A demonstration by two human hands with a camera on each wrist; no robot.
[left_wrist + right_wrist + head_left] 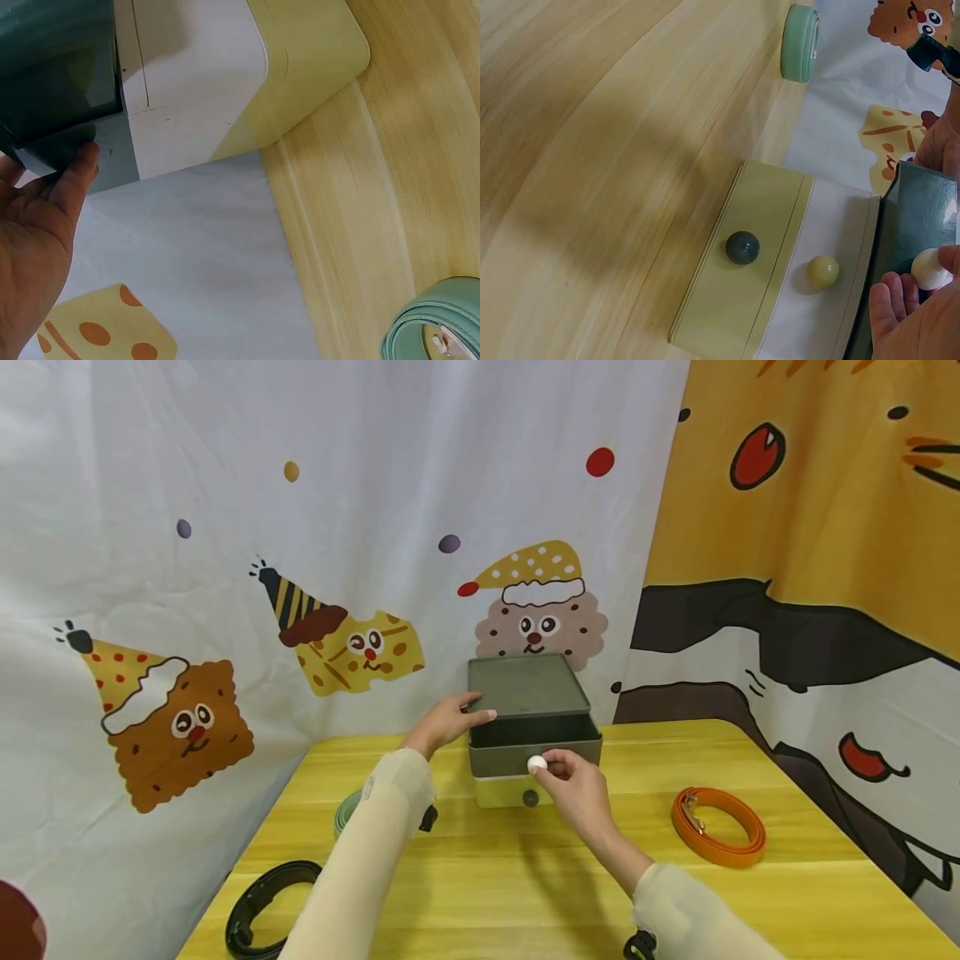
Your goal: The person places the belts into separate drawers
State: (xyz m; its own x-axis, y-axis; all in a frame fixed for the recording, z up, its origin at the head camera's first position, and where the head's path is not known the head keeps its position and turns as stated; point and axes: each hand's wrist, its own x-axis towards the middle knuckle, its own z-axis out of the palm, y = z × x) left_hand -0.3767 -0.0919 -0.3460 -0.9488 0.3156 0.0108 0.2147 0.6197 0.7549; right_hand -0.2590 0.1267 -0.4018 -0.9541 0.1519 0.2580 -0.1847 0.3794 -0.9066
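Observation:
A small drawer box with a dark green top (528, 683) stands at the far side of the table. Its dark green upper drawer (495, 762) is pulled out, showing a dark inside. My right hand (579, 789) pinches the white round knob (537, 764) on that drawer's front. At the box's left, my left hand (446, 722) grips the green upper part by its front corner, the thumb reaching along the edge. Below, the right wrist view shows a white drawer with a pale yellow knob (823, 271) and a yellow drawer with a dark knob (742, 247).
Rolled belts lie on the wooden table (480, 893): a green one (343, 817) partly behind the left sleeve, a black one (243, 910) at front left, an orange one (723, 856) at right. A cartoon-printed curtain (375, 510) hangs close behind the box.

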